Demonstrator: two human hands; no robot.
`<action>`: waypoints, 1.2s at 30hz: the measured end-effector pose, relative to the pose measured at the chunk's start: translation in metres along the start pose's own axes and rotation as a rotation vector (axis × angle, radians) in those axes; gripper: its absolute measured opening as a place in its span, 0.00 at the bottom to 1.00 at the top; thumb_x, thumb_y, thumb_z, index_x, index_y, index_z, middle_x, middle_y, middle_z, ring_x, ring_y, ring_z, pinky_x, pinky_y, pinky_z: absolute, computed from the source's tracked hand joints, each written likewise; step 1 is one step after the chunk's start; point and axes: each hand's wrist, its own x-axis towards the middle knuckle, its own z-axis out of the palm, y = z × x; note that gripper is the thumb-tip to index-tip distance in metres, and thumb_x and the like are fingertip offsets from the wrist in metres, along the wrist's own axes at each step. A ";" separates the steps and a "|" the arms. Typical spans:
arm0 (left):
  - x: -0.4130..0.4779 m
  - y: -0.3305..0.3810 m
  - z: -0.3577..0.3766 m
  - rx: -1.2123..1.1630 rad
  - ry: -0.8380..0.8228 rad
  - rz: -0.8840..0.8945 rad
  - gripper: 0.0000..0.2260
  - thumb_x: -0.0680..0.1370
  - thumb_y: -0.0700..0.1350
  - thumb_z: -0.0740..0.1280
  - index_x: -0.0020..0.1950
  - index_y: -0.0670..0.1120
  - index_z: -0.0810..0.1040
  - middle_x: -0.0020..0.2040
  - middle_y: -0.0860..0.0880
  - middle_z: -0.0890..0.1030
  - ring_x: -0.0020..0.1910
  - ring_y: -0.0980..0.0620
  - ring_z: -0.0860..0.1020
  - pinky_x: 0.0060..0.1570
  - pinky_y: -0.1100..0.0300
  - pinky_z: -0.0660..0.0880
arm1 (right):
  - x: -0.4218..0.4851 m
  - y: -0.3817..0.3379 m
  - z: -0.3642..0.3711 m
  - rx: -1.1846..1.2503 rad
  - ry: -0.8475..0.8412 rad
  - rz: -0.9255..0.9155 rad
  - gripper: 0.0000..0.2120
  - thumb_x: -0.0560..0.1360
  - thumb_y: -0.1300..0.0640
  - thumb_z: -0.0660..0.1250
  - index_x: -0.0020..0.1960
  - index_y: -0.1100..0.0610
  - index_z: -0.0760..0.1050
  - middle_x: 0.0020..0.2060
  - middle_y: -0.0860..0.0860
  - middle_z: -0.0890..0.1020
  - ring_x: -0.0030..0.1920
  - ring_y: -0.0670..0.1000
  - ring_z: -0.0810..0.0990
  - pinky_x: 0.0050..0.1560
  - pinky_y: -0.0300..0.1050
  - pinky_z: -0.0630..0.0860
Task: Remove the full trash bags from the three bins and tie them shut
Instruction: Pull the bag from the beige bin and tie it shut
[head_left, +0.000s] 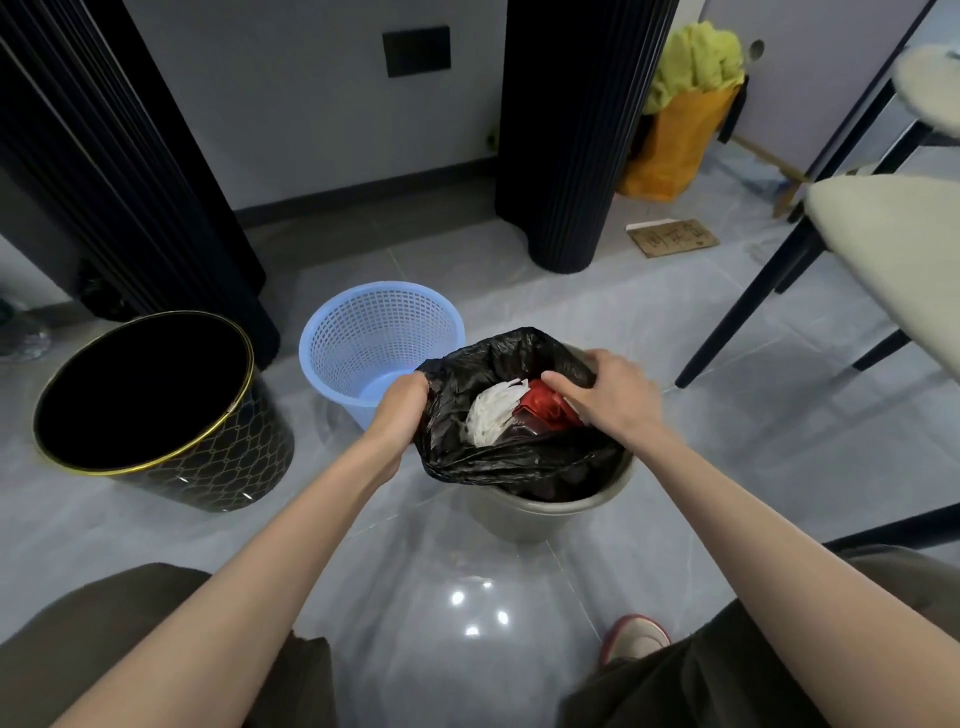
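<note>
A black trash bag (519, 457) sits in a grey bin (540, 512) in front of me, its mouth open over white and red rubbish (519, 410). My left hand (400, 405) grips the bag's left edge. My right hand (608, 395) grips the bag's right edge near the far rim. To the left stand a blue mesh basket (379, 332) and a black bin with a gold rim (156, 405); both show no bag inside.
A chair with dark legs (779, 291) and a pale seat stands at the right. A dark fluted column (571, 156) rises behind the bins. An orange bag with yellow cloth (680, 114) and a brown card (672, 237) lie further back. Glossy grey floor tiles surround me.
</note>
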 end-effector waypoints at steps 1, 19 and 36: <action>0.001 0.002 0.000 -0.022 0.001 -0.013 0.09 0.76 0.43 0.50 0.36 0.47 0.62 0.31 0.50 0.66 0.33 0.53 0.63 0.37 0.59 0.62 | 0.006 -0.004 0.001 -0.056 0.041 -0.009 0.34 0.70 0.30 0.61 0.66 0.53 0.70 0.61 0.55 0.76 0.64 0.58 0.71 0.62 0.56 0.70; 0.046 0.017 -0.001 0.012 0.037 0.006 0.10 0.78 0.44 0.64 0.37 0.46 0.71 0.35 0.47 0.75 0.33 0.53 0.73 0.35 0.61 0.70 | 0.076 -0.028 0.031 -0.246 0.163 -0.089 0.13 0.78 0.53 0.59 0.55 0.55 0.80 0.52 0.57 0.81 0.57 0.60 0.74 0.55 0.51 0.68; 0.016 0.014 0.001 0.225 -0.122 0.222 0.08 0.80 0.40 0.59 0.55 0.46 0.75 0.54 0.46 0.79 0.50 0.51 0.75 0.52 0.58 0.71 | 0.033 -0.020 0.002 0.342 -0.167 -0.177 0.09 0.79 0.62 0.58 0.53 0.61 0.77 0.48 0.52 0.79 0.50 0.50 0.76 0.48 0.36 0.66</action>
